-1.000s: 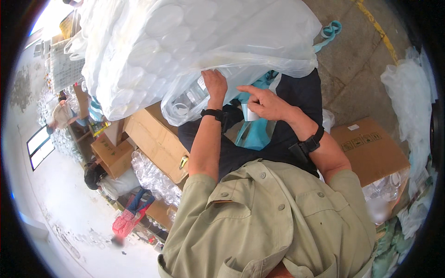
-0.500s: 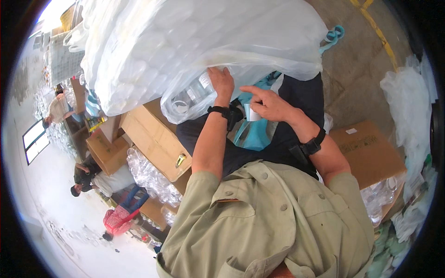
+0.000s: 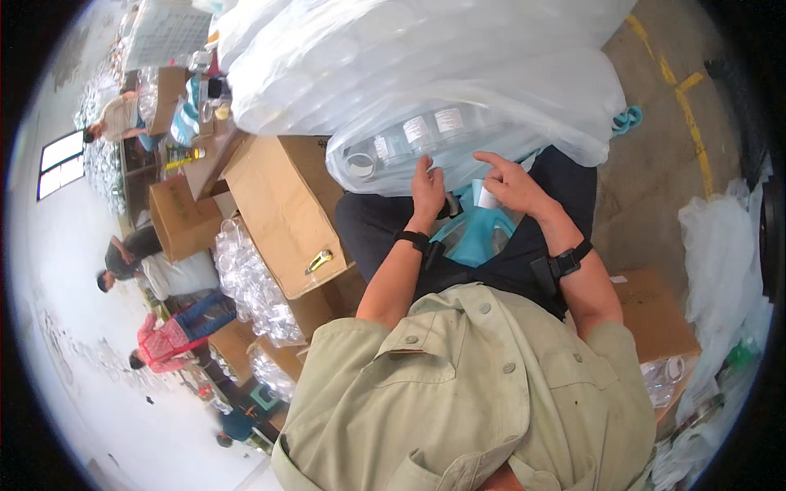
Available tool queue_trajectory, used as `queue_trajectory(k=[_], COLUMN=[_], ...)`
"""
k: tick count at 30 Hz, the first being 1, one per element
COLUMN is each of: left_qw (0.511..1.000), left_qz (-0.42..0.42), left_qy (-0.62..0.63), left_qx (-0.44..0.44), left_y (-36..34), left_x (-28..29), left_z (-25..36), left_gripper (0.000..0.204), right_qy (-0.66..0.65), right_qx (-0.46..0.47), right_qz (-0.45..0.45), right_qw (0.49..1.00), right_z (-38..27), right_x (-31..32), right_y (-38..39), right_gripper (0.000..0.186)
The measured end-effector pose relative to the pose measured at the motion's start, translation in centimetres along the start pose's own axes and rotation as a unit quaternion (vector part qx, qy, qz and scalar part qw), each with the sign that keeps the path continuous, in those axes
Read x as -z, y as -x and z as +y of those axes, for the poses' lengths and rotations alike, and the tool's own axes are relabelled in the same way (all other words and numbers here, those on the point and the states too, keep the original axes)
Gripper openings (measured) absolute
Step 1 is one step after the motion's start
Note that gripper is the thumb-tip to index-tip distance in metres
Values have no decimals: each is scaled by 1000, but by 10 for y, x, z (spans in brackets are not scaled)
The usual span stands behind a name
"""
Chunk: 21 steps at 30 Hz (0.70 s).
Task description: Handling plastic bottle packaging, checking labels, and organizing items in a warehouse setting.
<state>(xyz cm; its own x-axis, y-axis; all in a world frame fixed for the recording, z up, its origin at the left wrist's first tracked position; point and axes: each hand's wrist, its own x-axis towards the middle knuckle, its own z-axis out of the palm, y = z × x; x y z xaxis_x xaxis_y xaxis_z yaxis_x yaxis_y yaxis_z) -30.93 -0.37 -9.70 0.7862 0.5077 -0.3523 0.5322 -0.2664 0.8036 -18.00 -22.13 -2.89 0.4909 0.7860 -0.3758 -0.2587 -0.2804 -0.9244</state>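
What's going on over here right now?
A person in a khaki shirt is busy at a translucent white plastic bag holding clear, round containers, some with white labels. The left hand is just in front, fingers slightly apart, seemingly empty. The right hand holds what looks like a white roll, index finger extended.

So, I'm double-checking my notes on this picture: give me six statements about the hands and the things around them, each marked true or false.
1. Labelled clear bottles show in the translucent bag. True.
2. The left hand grips a bottle. False: no bottle shows in the left hand.
3. The right hand has its index finger extended. True.
4. The cutter lies on the floor. False: the cutter lies on a cardboard box.
5. Both wrists wear dark straps. True.
6. The yellow floor line is left of the bag. False: the line is on the right.
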Motion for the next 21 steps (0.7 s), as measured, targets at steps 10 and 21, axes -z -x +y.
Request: queue_trajectory(k=[10,21], left_qw=[861,804], left_qz=[268,167], left_qy=[403,552], left_qx=[155,148], left_y=[1,-21], left_x=[46,86], left_z=[-30,-47], left_gripper=[62,86], right_qy=[16,-49], right_qx=[-21,-137], right_qz=[-9,61], right_qw=[1000,987], right_z=[-2,10], right_x=[-17,-48], right_y=[-14,-74], right_gripper=[62,55])
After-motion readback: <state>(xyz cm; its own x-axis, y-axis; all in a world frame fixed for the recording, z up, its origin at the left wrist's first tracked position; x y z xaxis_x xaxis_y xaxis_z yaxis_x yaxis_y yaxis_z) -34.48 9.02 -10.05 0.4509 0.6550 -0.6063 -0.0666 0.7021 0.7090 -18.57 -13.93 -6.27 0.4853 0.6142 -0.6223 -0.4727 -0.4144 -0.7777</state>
